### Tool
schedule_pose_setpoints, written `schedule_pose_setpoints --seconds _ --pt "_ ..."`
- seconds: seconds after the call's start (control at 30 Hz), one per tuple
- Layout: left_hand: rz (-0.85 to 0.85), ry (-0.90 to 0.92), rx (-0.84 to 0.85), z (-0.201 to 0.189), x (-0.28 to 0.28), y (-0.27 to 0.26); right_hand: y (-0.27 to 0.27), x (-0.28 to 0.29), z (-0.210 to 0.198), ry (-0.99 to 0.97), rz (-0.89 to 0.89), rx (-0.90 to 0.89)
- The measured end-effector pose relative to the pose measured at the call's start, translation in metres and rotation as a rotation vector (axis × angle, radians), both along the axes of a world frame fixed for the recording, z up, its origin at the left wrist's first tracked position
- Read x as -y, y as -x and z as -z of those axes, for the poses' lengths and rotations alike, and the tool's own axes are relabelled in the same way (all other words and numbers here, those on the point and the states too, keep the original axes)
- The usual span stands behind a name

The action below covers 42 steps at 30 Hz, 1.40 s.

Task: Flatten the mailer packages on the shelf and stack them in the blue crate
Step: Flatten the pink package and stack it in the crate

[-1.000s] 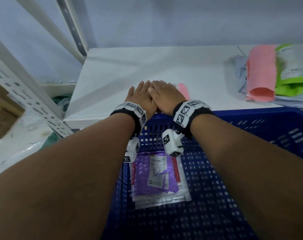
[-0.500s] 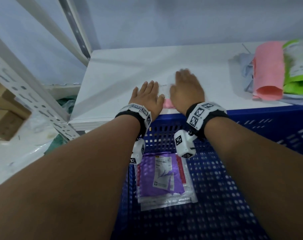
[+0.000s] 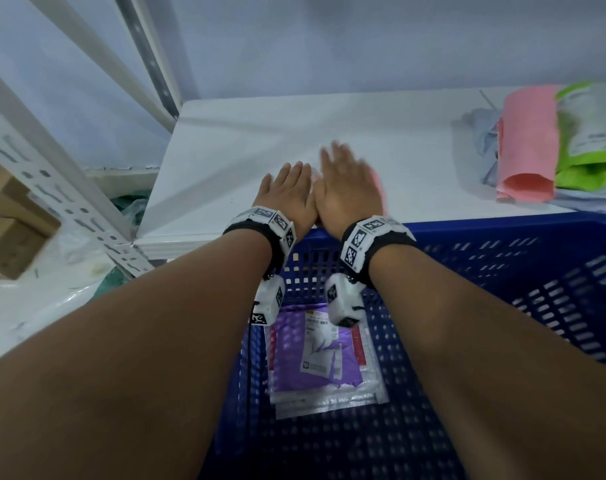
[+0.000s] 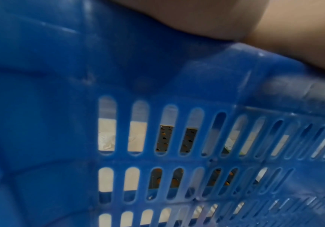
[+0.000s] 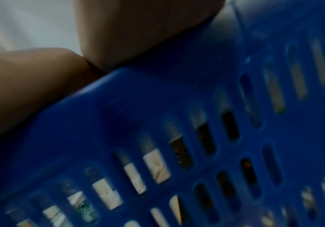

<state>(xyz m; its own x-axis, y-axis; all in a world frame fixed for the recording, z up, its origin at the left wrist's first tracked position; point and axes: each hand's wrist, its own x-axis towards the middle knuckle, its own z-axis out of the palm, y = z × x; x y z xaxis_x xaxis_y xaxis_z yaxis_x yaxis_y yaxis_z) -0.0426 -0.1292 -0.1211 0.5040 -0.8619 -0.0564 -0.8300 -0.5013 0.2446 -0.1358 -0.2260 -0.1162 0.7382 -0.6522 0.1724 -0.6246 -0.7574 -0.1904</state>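
My left hand (image 3: 287, 190) and right hand (image 3: 346, 181) lie flat side by side, fingers straight, near the front edge of the white shelf (image 3: 260, 133). They press on a pink mailer (image 3: 378, 188), which they hide except for a sliver past the right hand. The right hand's fingers are blurred by motion. Below my wrists stands the blue crate (image 3: 502, 225). Inside it a purple mailer (image 3: 315, 358) with a white label lies flat on top of clear bubble mailers. Both wrist views show only the crate wall (image 4: 157, 76) (image 5: 177, 99) and the heels of my palms.
At the shelf's right end is a pile of mailers: a pink one (image 3: 526, 143), a green one (image 3: 589, 133) and grey ones beneath. A perforated shelf upright (image 3: 52, 188) runs down the left, with cardboard boxes (image 3: 10, 237) beyond it.
My right hand slid forward and to the right over the pink mailer, then came back beside the left hand. The left hand stayed pressed in place.
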Motion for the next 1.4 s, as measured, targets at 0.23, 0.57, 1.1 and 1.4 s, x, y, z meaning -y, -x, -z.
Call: schedule_pose_setpoints --seconds 0.23,0.57,1.1,1.4 --pt "-0.016 0.001 -0.012 -0.001 0.0 -0.002 -0.004 -0.011 -0.001 -0.239 0.37 -0.133" --pt "-0.023 0.017 -0.008 0.0 -0.001 -0.001 -0.007 -0.005 0.003 -0.224 0.203 -0.114" --pt "-0.024 0.026 -0.005 0.001 0.0 -0.002 -0.009 -0.011 -0.001 -0.253 0.348 -0.145" --pt "-0.033 0.03 -0.013 0.001 -0.001 -0.003 -0.011 -0.001 0.0 -0.192 0.077 -0.126"
